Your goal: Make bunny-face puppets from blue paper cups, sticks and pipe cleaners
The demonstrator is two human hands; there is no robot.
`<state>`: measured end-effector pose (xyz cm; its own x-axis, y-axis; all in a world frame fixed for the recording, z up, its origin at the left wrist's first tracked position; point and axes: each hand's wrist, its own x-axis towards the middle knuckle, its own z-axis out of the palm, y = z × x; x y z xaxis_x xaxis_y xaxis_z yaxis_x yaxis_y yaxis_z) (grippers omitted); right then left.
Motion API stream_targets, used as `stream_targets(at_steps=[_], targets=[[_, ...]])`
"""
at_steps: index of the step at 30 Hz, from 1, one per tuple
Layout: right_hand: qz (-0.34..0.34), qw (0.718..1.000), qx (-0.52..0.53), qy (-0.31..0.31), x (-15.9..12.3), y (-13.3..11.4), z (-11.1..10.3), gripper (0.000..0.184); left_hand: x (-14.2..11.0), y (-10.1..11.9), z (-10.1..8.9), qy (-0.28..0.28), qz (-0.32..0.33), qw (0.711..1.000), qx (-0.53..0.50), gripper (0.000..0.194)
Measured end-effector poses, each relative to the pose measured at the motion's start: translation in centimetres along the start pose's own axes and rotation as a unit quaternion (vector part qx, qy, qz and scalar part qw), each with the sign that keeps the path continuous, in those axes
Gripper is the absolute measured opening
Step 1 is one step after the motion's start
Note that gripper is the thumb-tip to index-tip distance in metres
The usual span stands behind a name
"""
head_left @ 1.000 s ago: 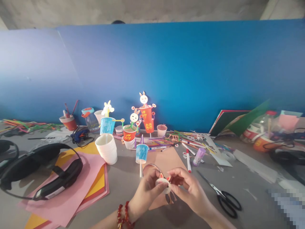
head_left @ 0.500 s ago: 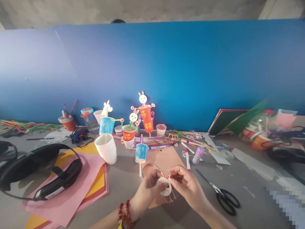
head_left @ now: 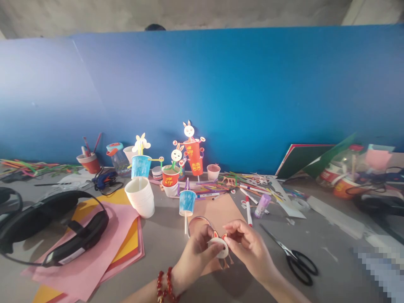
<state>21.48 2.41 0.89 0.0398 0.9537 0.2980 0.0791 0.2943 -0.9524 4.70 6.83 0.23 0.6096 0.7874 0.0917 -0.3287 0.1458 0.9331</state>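
Observation:
Between my hands is a white paper rabbit head (head_left: 222, 251) with red-centred ears and a drawn face. My left hand (head_left: 199, 251) is closed on its left side, thumb across the face. With thumb and fingertips, my right hand (head_left: 245, 245) pinches the right ear. Beneath them lies a sheet of tan paper (head_left: 221, 210), its near edge partly covered by my hands. Just beyond my left hand stands a small blue-coloured paper cup (head_left: 187, 203) on a white straw, beside a clear round roll or ring (head_left: 198, 219).
Black-handled scissors (head_left: 296, 259) lie at right, near a purple glue stick (head_left: 262, 206) and red marker (head_left: 248, 210). Stacked white cups (head_left: 140, 198), rabbit figures on red cups (head_left: 193, 153), and pipe cleaners line the back. A black headset (head_left: 72, 227) rests on coloured paper at left.
The rabbit head has shifted slightly to the right in my fingers. Both hands keep their grip on it; the things on the table stay where they were.

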Motion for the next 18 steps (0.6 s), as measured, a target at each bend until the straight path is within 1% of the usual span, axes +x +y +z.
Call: stream_targets(at_steps=[2, 4, 6, 9, 11, 13, 18], targets=[[-0.02, 1.0, -0.016, -0.017, -0.2, -0.6, -0.1, 0.011, -0.3, 0.5, 0.1, -0.002, 0.047, 0.995, 0.086, 0.025], [-0.045, 0.998, -0.036, -0.04, -0.3, -1.3, -0.2, 0.007, -0.7, 1.0, 0.1, 0.008, 0.105, 0.977, 0.186, 0.017], [-0.073, 0.994, -0.047, -0.059, -0.3, -1.9, -0.3, 0.005, -0.9, 1.3, 0.0, 0.002, 0.152, 0.958, 0.245, 0.012], [-0.099, 0.992, -0.042, -0.067, -0.2, -2.3, -0.3, 0.012, -0.9, 1.4, -0.1, -0.016, 0.186, 0.946, 0.266, 0.008], [-0.097, 0.992, -0.032, -0.07, -0.2, -2.2, -0.3, 0.014, -0.9, 1.4, -0.1, -0.02, 0.203, 0.94, 0.272, 0.007], [-0.09, 0.993, -0.016, -0.074, -0.4, -2.1, -0.4, 0.014, -0.9, 1.6, 0.0, -0.026, 0.236, 0.931, 0.277, 0.008], [-0.086, 0.994, 0.047, -0.054, -0.6, -2.2, -0.6, 0.013, -1.0, 2.2, 0.1, -0.073, 0.329, 0.891, 0.303, 0.008]])
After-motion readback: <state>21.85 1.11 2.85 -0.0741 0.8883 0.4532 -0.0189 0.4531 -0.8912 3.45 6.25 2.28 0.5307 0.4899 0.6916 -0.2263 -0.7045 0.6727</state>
